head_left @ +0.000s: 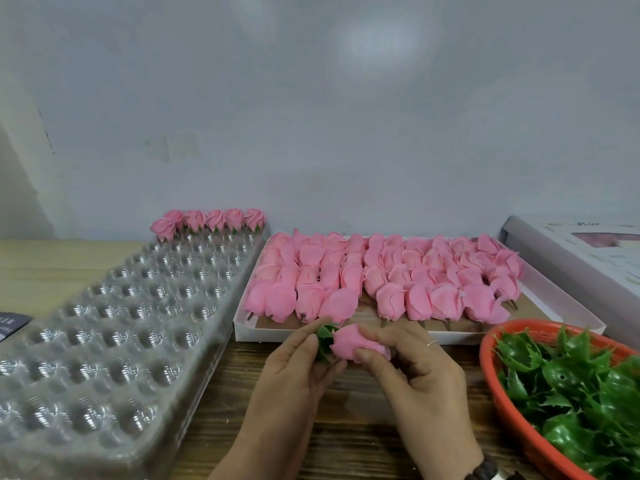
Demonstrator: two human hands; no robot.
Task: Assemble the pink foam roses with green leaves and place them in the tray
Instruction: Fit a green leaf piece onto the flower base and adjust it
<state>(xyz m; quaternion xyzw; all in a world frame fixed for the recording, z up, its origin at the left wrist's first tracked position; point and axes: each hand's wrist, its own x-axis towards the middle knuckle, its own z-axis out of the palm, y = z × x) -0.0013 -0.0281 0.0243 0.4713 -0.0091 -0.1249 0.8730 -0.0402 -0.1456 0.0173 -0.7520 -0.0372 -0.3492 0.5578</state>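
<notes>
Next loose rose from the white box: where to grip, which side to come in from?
Judging by pose: pinch the petal head of a front-row rose in the white box, coming from the near edge. Heads overlap tightly behind it; stubs point forward, and the near wall is low.

Rose between hands: plain pink. Leaf at left hand fingertips: dark green. Boxed roses beyond hands: same pink, box white, tan-lined. Tray left of hands: clear plastic, silvery dimple pattern, five pink roses with green bases at far end. Basket right of right hand: orange-red; leaves inside glossy green. Worktop beneath hands: dark brown woodgrain.
</notes>
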